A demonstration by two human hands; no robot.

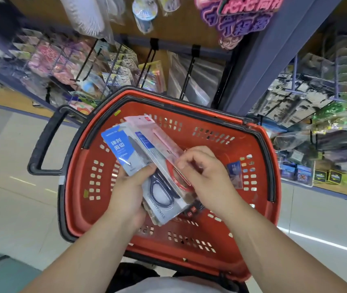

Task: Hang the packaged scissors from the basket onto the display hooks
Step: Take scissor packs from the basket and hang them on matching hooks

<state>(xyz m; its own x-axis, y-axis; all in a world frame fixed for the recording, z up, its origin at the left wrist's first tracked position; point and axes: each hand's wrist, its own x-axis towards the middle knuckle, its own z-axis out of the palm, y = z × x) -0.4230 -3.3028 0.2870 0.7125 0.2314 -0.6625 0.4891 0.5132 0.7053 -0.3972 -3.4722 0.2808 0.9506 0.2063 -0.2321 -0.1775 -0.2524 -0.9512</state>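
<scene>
Packaged scissors (147, 161), flat card-and-clear-plastic packs, are fanned in a stack just above the red perforated plastic basket (79, 176). The left hand (130, 187) grips them from below, its thumb clamped over the blue-and-grey pack (124, 151) so the bundle stays together. The right hand (206, 174) pinches the edge of the pink-backed pack (168, 149) with red-handled scissors, probably to peel that one off alone for the black wire display hooks (187, 79) beyond the basket's far rim.
</scene>
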